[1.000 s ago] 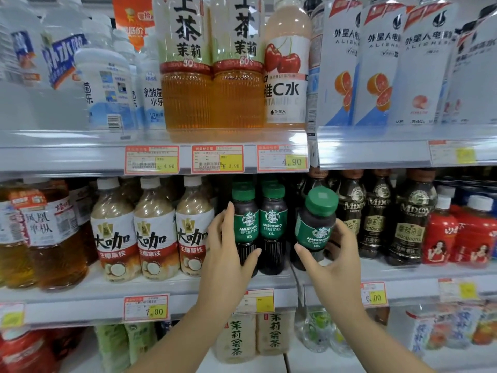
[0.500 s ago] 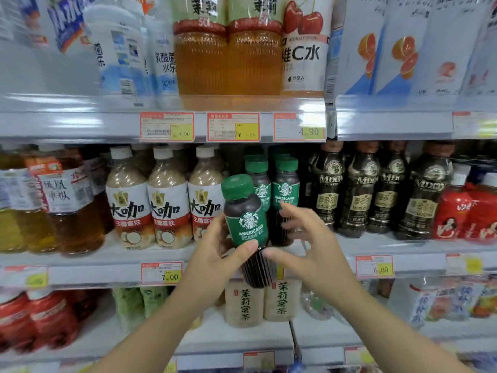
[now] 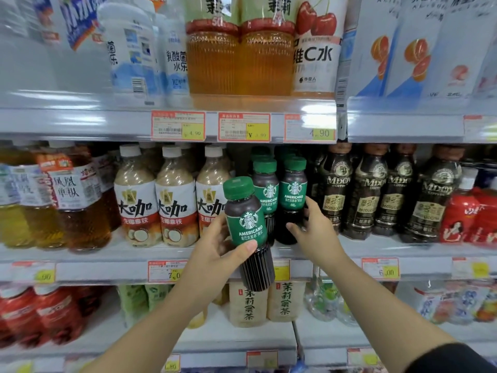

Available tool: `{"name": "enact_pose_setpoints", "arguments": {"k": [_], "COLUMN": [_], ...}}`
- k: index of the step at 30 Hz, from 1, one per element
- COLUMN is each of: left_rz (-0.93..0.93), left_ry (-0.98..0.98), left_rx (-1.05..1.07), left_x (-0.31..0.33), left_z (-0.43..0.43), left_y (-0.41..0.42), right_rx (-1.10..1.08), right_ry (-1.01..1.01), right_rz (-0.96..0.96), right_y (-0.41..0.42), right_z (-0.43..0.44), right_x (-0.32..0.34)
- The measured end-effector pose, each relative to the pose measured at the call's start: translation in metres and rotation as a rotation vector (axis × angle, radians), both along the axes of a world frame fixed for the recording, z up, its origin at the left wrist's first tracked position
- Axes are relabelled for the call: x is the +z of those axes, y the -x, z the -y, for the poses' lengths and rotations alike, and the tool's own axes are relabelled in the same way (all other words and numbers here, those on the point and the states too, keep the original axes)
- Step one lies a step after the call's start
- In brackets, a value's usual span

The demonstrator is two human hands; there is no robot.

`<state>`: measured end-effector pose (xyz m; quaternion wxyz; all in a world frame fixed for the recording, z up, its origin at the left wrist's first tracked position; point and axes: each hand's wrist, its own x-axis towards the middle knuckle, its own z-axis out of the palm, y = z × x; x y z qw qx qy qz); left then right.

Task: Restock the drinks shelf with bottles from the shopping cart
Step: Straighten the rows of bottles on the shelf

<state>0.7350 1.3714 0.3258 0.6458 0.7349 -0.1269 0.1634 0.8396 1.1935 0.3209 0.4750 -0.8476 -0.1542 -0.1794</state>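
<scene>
Left hand (image 3: 215, 251) is noted nearest, thumb and fingers wrapped round a green-capped Americano bottle (image 3: 246, 224). It is held tilted, cap leaning left, base in front of the middle shelf's (image 3: 107, 267) edge, not set down. Right hand (image 3: 316, 230) is placed further in, thumb and fingers curled about the lower part of a shelved bottle (image 3: 293, 192) of the same kind. Its twin (image 3: 266, 189) is stood just left, partly hidden. Milk-coffee bottles (image 3: 174, 205) are ranged to the left, dark coffee bottles (image 3: 368, 195) to the right. Tea bottles (image 3: 236, 57) are stocked above.
</scene>
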Motion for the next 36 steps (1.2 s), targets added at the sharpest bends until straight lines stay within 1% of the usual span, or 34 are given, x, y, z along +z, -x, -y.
{"name": "enact_pose_setpoints", "arguments": {"k": [7, 23, 27, 29, 31, 32, 34, 36], "left_rz": [-0.006, -0.003, 0.0, 0.004, 0.027, 0.039, 0.063, 0.09], "left_ry": [-0.021, -0.007, -0.008, -0.013, -0.034, -0.05, -0.072, -0.093], "left_rx": [0.008, 0.004, -0.019, -0.041, -0.065, -0.077, -0.108, -0.138], "left_x": [0.004, 0.005, 0.005, 0.005, 0.007, 0.008, 0.011, 0.015], "left_z": [0.0, -0.004, -0.004, -0.002, 0.002, 0.006, 0.017, 0.03], "left_y": [-0.005, -0.008, -0.007, -0.007, -0.007, -0.007, -0.011, -0.014], "right_rx": [0.027, 0.006, 0.04, 0.038, 0.162, 0.265, 0.429, 0.403], "right_ry": [0.084, 0.081, 0.115, 0.04, -0.11, -0.145, -0.066, 0.037], "right_rz": [-0.073, -0.089, -0.108, -0.045, 0.01, -0.006, -0.046, 0.03], "right_y": [-0.016, -0.031, -0.018, 0.005, 0.035, 0.05, 0.073, 0.08], "right_z": [0.0, -0.011, -0.004, 0.005, 0.019, 0.024, 0.03, 0.031], "right_x": [0.009, 0.011, 0.019, 0.024, 0.029, 0.032, 0.034, 0.032]}}
